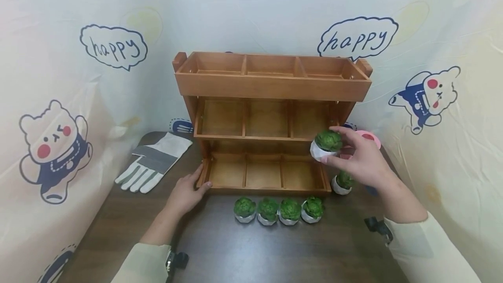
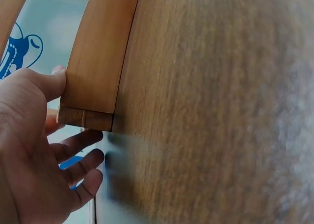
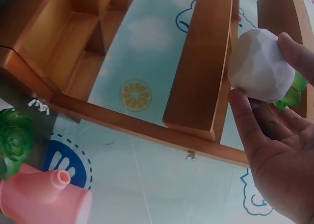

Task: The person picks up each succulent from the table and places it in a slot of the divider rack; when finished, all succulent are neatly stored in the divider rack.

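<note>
A glove (image 1: pixel 157 158) lies left of the shelf (image 1: pixel 271 88), whose lower left corner the left hand (image 1: pixel 185 193) pinches. Four small plants (image 1: pixel 268 210) stand before it. At its right end, the right hand (image 1: pixel 363 158) grips a potted plant (image 1: pixel 325 144), partly hiding a pink can (image 1: pixel 371 137). Beneath, brown table (image 1: pixel 243 252); behind, printed cloth (image 1: pixel 251 12).

Pink can (image 3: pixel 68 204): partly behind right hand (image 1: pixel 363 158) in head view, cut by left and bottom edges in right wrist view. Blue thing (image 1: pixel 371 190) under right wrist: too hidden to name. Held plant's leaves (image 3: pixel 294 92): mostly behind white pot (image 3: pixel 260 64) in right wrist view. Table (image 2: pixel 274 111): blurry, far right, left wrist view.
</note>
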A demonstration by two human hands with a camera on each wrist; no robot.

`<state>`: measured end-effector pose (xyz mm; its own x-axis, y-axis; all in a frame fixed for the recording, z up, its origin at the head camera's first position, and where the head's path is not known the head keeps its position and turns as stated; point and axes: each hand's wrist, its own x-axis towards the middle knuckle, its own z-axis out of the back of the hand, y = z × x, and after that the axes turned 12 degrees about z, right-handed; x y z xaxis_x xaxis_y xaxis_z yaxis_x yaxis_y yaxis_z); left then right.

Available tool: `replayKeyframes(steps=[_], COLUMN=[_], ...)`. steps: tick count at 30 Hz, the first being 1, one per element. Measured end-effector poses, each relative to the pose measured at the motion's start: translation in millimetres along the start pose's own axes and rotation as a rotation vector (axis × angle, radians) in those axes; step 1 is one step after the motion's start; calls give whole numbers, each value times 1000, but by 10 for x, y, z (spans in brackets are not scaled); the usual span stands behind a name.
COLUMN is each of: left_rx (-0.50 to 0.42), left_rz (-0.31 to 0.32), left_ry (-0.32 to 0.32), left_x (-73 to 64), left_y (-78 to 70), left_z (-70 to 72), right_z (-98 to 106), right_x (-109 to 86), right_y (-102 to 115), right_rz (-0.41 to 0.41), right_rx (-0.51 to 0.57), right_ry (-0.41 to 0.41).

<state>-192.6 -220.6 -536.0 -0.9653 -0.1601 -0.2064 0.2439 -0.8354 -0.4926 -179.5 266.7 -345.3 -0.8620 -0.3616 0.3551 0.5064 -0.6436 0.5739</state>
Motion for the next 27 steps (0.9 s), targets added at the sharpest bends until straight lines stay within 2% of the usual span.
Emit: replayKeyframes(steps=[6,18,27], left_rx=[5,-6,-10], left_rz=[5,7,11], left_ry=[2,9,14], left_x=[-8,-4,-3], left_y=[2,-7,-5], left_z=[5,23,9], right_z=[-3,-46,-96], right_x=[81,244,374], right_y=[16,79,99], right_rz=[17,-9,-14], right_rx=[8,-7,31], right_ry=[-6,-12,-4])
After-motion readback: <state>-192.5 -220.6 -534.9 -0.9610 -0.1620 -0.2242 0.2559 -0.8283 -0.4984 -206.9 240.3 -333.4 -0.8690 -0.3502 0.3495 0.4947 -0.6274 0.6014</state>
